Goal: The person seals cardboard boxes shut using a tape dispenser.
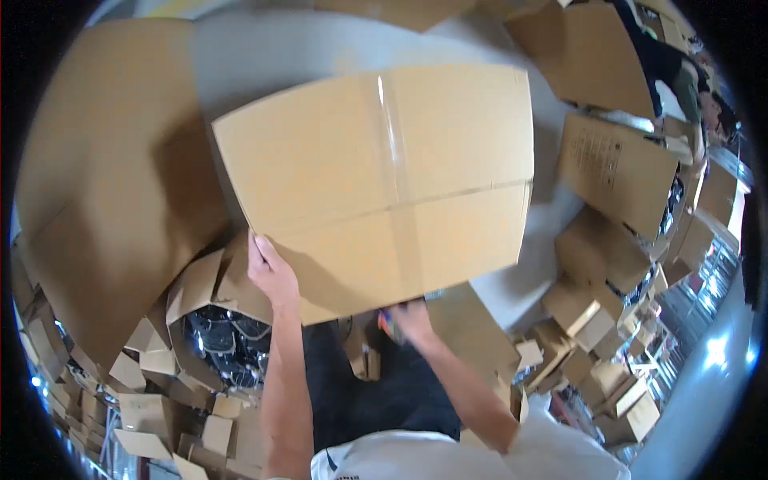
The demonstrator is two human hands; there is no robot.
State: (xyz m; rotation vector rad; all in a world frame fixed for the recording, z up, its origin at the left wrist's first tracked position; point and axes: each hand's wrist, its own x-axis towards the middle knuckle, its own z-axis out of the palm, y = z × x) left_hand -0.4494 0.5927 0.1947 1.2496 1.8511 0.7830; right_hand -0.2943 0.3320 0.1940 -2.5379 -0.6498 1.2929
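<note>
A large brown cardboard box [336, 168] fills the middle of the view, a strip of clear tape running down its face and a crease crossing it. At its lower left edge, my left hand [272, 272] is closed, thumb in front and the other fingers mostly hidden. My right hand [412, 322] is just below the box's lower edge, smeared by motion. It appears closed around a small thing with red and blue on it, too blurred to name. Whether the right hand touches the box I cannot tell.
To the left stands a tall cardboard panel [112, 120]. Near my left forearm, an open carton [196, 292] holds black items in clear wrapping [226, 340]. More cartons [616, 172] crowd the right, where another person [684, 84] bends over. Smaller boxes [148, 412] lie at lower left.
</note>
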